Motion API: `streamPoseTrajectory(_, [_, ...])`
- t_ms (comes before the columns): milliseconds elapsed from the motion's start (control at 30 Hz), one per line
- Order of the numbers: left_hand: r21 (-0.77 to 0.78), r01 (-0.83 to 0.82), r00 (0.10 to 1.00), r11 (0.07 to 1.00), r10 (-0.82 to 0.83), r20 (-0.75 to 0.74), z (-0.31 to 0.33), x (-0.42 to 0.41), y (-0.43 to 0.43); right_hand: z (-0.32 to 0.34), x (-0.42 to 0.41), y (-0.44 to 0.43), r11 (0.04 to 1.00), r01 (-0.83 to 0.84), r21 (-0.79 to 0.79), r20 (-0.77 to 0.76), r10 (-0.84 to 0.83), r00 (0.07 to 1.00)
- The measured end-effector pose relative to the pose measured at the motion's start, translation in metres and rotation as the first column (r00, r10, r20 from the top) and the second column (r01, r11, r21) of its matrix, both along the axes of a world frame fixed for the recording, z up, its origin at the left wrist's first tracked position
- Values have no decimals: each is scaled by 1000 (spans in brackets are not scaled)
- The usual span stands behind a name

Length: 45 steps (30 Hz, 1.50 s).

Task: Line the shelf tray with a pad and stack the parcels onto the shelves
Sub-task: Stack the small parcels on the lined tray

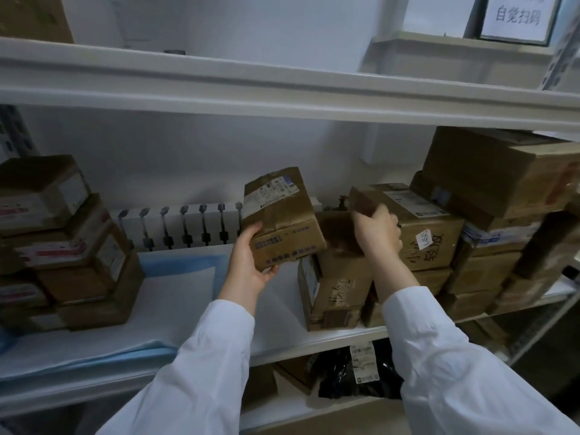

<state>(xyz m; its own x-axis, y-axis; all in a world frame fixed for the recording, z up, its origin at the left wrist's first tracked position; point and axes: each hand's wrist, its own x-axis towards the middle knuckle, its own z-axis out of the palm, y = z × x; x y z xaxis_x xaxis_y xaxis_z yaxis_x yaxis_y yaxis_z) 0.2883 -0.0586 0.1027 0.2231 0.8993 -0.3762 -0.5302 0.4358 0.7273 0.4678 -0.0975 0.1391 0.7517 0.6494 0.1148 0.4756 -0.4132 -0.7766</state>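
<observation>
White shelf holds a blue pad. Over the pad's right end, left hand fingers curl round a tilted parcel. Right of the pad, right hand fingers grip a stacked parcel.

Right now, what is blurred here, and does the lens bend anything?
Head view: the right hand and its small dark parcel are motion-blurred; the labelled parcel in the left hand is sharper; the upper shelf edge bows; light is dim.
</observation>
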Motion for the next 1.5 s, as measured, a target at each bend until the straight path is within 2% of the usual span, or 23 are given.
streamPoseTrajectory(167, [4, -4, 1000, 1000, 4, 2, 1, 11, -3, -12, -1, -8, 997, 58, -41, 34, -56, 998])
streamPoseTrajectory(267, [15, -20, 1000, 1000, 20, 5, 1, 15, -4, -16, -1, -13, 985, 167, -39, 6, -167, 986])
streamPoseTrajectory(333, [14, -27, 999, 1000, 27, 23, 1, 17, -4, -20, -1, -15, 974, 224, -22, -82, -225, 971])
streamPoseTrajectory(400, [10, -30, 999, 999, 30, 43, 1, 18, -5, -23, 1, -15, 969, 247, 5, -245, -238, 940])
streamPoseTrajectory(533, [17, -23, 999, 1000, 22, 45, 0, 20, -5, -25, 6, -14, 963, 264, 49, -555, -194, 809])
streamPoseTrajectory(667, [17, -16, 998, 1000, 15, 55, 1, 20, -4, -22, 12, -15, 961, 275, 19, -665, -193, 721])
streamPoseTrajectory(867, [4, -38, 983, 999, 37, 177, 10, 17, 1, -19, 10, -13, 936, 319, 149, -802, -74, 592])
streamPoseTrajectory(933, [20, -55, 976, 998, 49, 214, 13, 13, 5, -16, 8, -12, 922, 299, 246, -825, 37, 564])
streamPoseTrajectory(1067, [56, -119, 959, 991, 101, 264, 16, -2, 15, -11, -6, -5, 900, 238, 365, -795, 168, 584])
streamPoseTrajectory(1300, [-14, -277, 925, 961, 270, 269, 1, -57, 32, -17, -47, 29, 912, 194, 361, -803, 198, 563])
streamPoseTrajectory(1500, [-121, -235, 958, 964, 251, 137, -27, -110, 36, -38, -88, 58, 936, 91, 341, -774, 224, 592])
